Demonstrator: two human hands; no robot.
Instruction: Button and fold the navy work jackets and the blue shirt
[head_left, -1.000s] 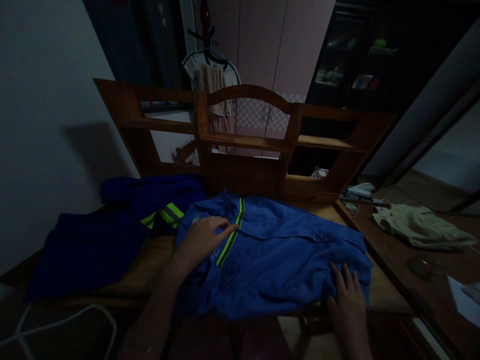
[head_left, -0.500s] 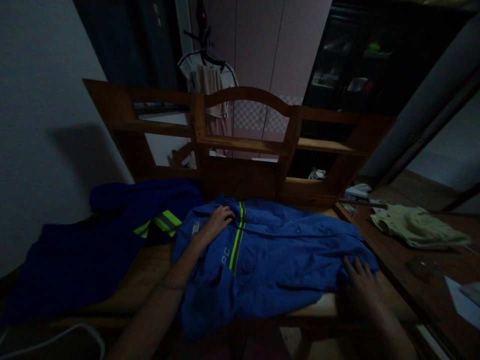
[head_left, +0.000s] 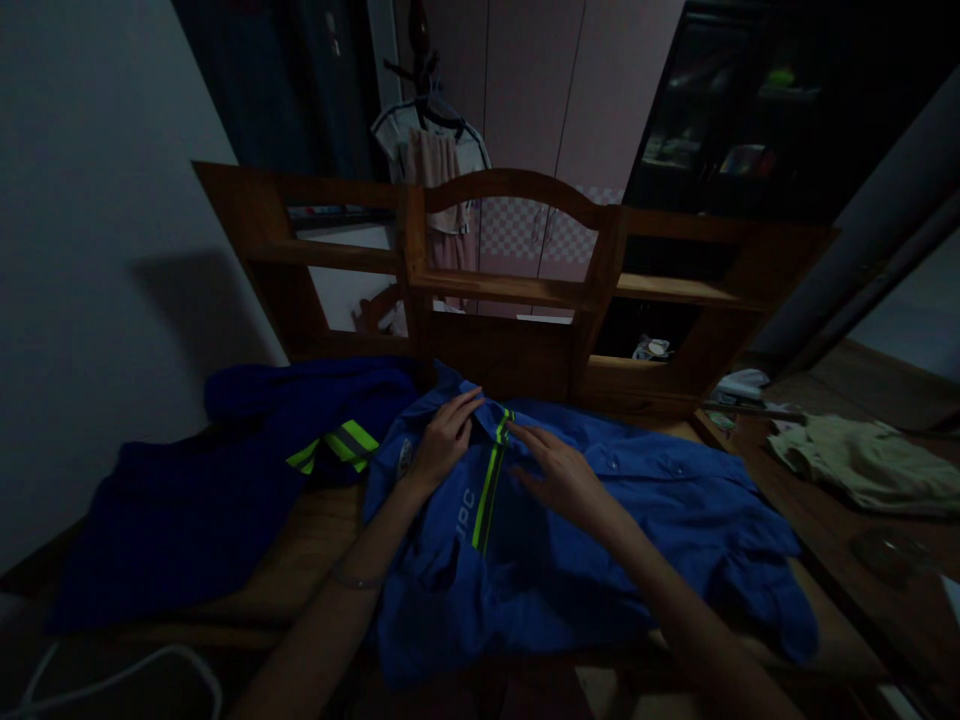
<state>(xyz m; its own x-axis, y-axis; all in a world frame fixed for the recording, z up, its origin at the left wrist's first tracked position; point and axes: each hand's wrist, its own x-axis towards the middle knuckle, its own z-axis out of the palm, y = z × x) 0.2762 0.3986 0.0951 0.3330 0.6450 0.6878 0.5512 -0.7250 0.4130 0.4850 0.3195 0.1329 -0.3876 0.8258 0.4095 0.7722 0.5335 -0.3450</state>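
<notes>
A blue work jacket with a yellow-green reflective stripe and grey lettering lies spread out in front of me. My left hand is at its upper far edge near the collar, fingers closed on the cloth, which is raised there. Beside the stripe, my right hand reaches over the jacket with fingers stretched and thumb apart; its fingertips are at the cloth by the stripe. To the left lies a darker blue garment with a reflective band, touched by neither hand.
The garments lie on a wooden desk backed by a wooden shelf rack. At the right, a pale green cloth rests on another brown surface. A white cable loops at the lower left.
My right hand has moved from the jacket's right end leftward to the stripe. Cloth near my left hand is now lifted, and the jacket's lower right part has spread outward.
</notes>
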